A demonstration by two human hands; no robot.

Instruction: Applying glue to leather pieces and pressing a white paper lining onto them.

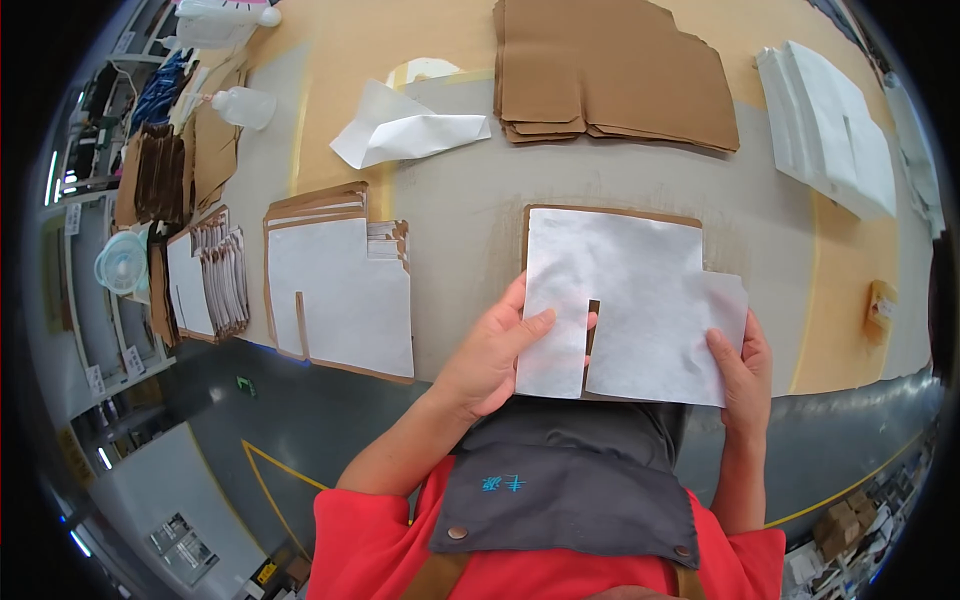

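At the table's front edge my left hand (510, 350) grips the left side of a slotted white sheet (645, 300) layered on brown board (610, 211), thumb on top, some fingertips showing through the slot. My right hand (740, 365) holds the sheet's right side, thumb on the face and fingers behind. To the left lies a stack of similar white pieces with brown edges (340, 290). Beyond the held piece is a pile of brown cut boards (640, 80). A creased white sheet (400, 130) lies to its left.
Folded white sheets (830, 130) lie at the back right, a small tan object (880, 305) at the right. Along the left stand brown bundles (160, 175), more white pieces (205, 280), a squeeze bottle (245, 107) and a small fan (120, 263) beside shelving (85, 300).
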